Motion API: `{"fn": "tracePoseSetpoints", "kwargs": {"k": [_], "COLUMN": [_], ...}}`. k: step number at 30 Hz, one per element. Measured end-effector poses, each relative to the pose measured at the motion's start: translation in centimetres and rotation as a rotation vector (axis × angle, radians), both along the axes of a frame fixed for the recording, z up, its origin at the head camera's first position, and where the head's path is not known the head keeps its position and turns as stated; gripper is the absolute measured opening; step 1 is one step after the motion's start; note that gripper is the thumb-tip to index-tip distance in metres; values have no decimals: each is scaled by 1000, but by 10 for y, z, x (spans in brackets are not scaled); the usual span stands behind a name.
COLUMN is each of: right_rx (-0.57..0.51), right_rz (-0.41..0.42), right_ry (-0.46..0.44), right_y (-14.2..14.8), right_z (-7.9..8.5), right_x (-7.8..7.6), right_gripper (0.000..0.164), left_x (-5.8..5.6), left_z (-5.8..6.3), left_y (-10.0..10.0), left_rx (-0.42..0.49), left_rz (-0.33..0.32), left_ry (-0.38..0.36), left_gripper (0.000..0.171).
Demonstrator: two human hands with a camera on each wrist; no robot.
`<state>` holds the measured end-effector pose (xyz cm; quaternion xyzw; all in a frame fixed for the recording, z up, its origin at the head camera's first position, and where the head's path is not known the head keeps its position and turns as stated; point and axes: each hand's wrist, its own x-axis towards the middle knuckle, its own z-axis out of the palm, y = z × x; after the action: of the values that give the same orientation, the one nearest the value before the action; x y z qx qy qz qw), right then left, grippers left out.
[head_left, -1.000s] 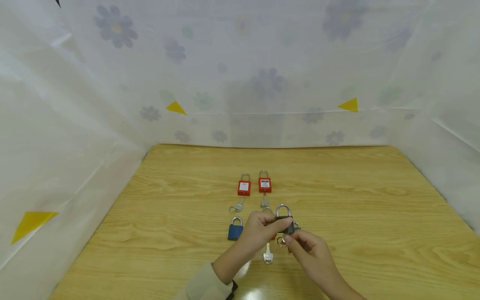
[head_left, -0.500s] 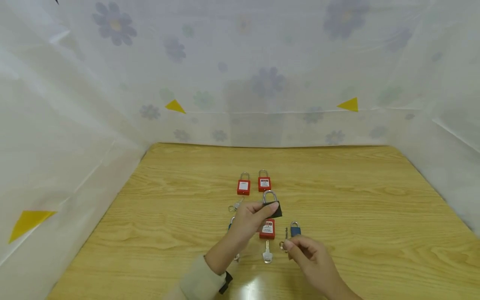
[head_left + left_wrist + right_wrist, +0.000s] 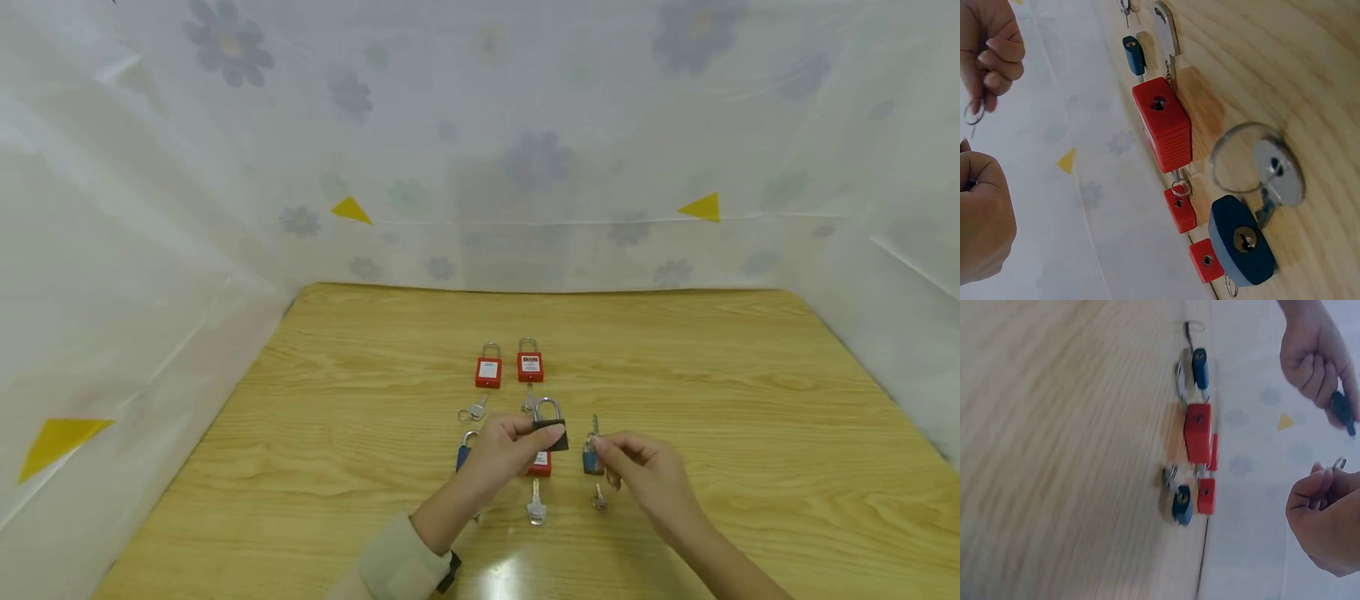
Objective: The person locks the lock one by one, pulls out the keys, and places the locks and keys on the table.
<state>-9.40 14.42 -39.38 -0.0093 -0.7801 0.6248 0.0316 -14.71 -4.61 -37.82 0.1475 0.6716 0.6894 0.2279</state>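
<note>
A black padlock point(image 3: 557, 437) with its silver shackle upward is pinched between thumb and fingers of my left hand point(image 3: 504, 454). To its right, my right hand point(image 3: 651, 477) pinches a small key point(image 3: 596, 425), which points up. A ring point(image 3: 974, 112) hangs from those fingers in the left wrist view. The hands are apart, both raised over the table. Behind the key lies a small blue padlock point(image 3: 592, 462). A red padlock point(image 3: 540, 467) is partly covered by the black padlock and left hand. The left hand also overlaps another blue padlock point(image 3: 462, 456).
Two red padlocks, one at left point(image 3: 488, 373) and one at right point(image 3: 530, 367), lie farther back on the wooden table point(image 3: 360, 400). Keys lie near the padlocks, including a large silver key point(image 3: 536, 507) and a small key point(image 3: 599, 500). White flowered sheeting point(image 3: 510, 250) encloses the table.
The hands were together at the black padlock's base, then parted. My left hand went left with the padlock; my right hand drew the key away and has since moved up and right.
</note>
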Motion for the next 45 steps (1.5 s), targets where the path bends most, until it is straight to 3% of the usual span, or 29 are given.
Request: {"fn": "tracePoseSetpoints", "kwargs": {"k": [8, 11, 16, 20, 25, 37, 42, 45], "right_rx": [268, 292, 318, 338, 365, 542, 588, 597], "right_rz": [69, 76, 5, -41, -74, 102, 134, 135], "right_ry": [-180, -244, -362, -444, -454, -441, -436, -434], "right_y": [31, 37, 38, 37, 38, 36, 32, 30], "right_z": [-12, -19, -33, -43, -45, -36, -35, -37], "right_x": [-51, -72, -106, -125, -133, -129, -129, -129], "right_gripper": [29, 29, 29, 27, 25, 22, 38, 39], "left_x": [-2, -3, -2, 0, 0, -4, -4, -4], "left_z": [-8, -11, -14, -16, -15, -16, -17, -18], "left_y": [-7, -9, -12, -12, -11, -13, -13, -13], "left_rx": [-49, -63, -92, -110, -125, -145, -124, -118], "left_rz": [17, 21, 24, 15, 17, 29, 27, 32], "left_ry": [-32, -25, -24, -34, -35, -29, -45, -59], "left_gripper": [35, 34, 32, 32, 31, 30, 30, 31]}}
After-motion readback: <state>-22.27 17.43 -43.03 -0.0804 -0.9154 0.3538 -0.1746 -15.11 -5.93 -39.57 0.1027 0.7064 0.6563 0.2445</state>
